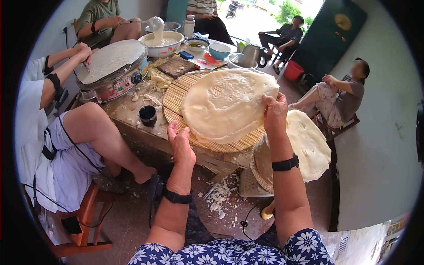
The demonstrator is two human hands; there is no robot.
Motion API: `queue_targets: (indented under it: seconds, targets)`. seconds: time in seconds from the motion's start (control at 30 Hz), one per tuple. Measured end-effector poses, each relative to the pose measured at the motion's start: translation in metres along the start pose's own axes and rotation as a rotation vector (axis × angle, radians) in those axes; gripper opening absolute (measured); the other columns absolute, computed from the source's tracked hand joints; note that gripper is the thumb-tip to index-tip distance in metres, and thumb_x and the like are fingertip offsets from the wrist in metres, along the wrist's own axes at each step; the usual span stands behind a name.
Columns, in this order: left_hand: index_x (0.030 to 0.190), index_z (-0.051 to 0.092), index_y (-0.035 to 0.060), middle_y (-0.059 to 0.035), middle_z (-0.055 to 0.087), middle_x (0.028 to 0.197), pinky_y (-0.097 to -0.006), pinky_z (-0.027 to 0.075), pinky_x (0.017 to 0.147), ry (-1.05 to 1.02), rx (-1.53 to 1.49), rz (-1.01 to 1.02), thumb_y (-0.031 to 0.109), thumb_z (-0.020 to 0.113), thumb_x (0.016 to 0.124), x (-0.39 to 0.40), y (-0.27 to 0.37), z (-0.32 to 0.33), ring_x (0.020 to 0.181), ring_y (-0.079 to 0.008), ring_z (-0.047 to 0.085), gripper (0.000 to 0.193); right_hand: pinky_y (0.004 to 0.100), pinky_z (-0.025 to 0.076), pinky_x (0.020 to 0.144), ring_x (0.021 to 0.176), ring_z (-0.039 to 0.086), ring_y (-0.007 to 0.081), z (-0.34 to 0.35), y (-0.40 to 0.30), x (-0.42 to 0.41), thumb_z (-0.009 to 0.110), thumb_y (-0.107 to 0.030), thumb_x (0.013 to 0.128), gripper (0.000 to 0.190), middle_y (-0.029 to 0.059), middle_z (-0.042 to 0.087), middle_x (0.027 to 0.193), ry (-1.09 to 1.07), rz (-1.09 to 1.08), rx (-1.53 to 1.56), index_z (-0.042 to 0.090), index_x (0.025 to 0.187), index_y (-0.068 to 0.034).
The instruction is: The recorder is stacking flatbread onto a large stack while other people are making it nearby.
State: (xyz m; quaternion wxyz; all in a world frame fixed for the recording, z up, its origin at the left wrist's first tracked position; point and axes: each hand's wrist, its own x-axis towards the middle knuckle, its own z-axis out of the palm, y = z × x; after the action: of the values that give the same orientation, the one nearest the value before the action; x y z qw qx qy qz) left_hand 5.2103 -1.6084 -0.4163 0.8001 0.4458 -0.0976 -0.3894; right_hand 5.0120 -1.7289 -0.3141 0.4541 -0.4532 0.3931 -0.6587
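Observation:
A large thin round pancake lies over a round slatted mat on the table, with the mat showing through a small hole in it. My right hand pinches the pancake's right edge between thumb and fingers. My left hand is just off the near left rim, palm turned inward and fingers apart, holding nothing. Below my right forearm, more thin pancake drapes over a round woven basket, partly hidden by the arm.
At left, a co-worker's hands work over an electric round griddle coated with batter. Another person lifts a ladle above a batter basin. A dark cup, a steel kettle and a bowl share the table.

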Motion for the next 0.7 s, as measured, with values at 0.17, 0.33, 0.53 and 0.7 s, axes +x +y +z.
queue_targets:
  seconds: [0.17, 0.33, 0.53, 0.7]
  targets:
    - [0.134, 0.034, 0.0096, -0.0109, 0.035, 0.140, -0.0359, 0.041, 0.091, -0.117, -0.092, -0.209, -0.001, 0.052, 0.083, -0.013, -0.024, 0.013, 0.119, -0.0202, 0.043, 0.055, 0.0273, 0.052, 0.069, 0.076, 0.060, 0.0152, -0.021, -0.042, 0.005, 0.061, 0.001, 0.077, 0.035, 0.0100, 0.060, 0.096, -0.070, -0.021, 0.017, 0.048, 0.110, 0.002]
    - [0.124, 0.038, 0.0076, -0.0082, 0.055, 0.113, -0.0387, 0.053, 0.078, -0.273, -0.307, -0.304, 0.001, 0.052, 0.087, -0.028, -0.049, 0.032, 0.098, -0.0229, 0.060, 0.040, 0.0273, 0.053, 0.071, 0.077, 0.061, 0.0150, -0.035, -0.091, 0.009, 0.060, 0.001, 0.078, 0.035, 0.0095, 0.059, 0.096, -0.136, -0.077, -0.051, 0.048, 0.111, 0.002]
    - [0.123, 0.044, 0.0049, -0.0088, 0.062, 0.101, -0.0314, 0.054, 0.075, -0.499, -0.362, -0.412, 0.003, 0.054, 0.089, -0.068, -0.063, 0.094, 0.087, -0.0162, 0.063, 0.035, 0.0325, 0.051, 0.086, 0.096, 0.061, 0.0208, -0.119, -0.158, 0.018, 0.057, 0.002, 0.080, 0.037, 0.0138, 0.058, 0.108, -0.104, -0.204, 0.013, 0.047, 0.116, 0.004]
    - [0.133, 0.038, 0.0061, -0.0084, 0.064, 0.091, -0.0292, 0.056, 0.067, -0.712, -0.329, -0.319, -0.001, 0.059, 0.085, -0.113, -0.070, 0.148, 0.072, -0.0146, 0.065, 0.052, 0.0357, 0.047, 0.095, 0.103, 0.059, 0.0231, -0.252, -0.180, 0.007, 0.052, 0.002, 0.083, 0.036, 0.0153, 0.058, 0.112, -0.009, -0.239, 0.056, 0.046, 0.118, 0.004]
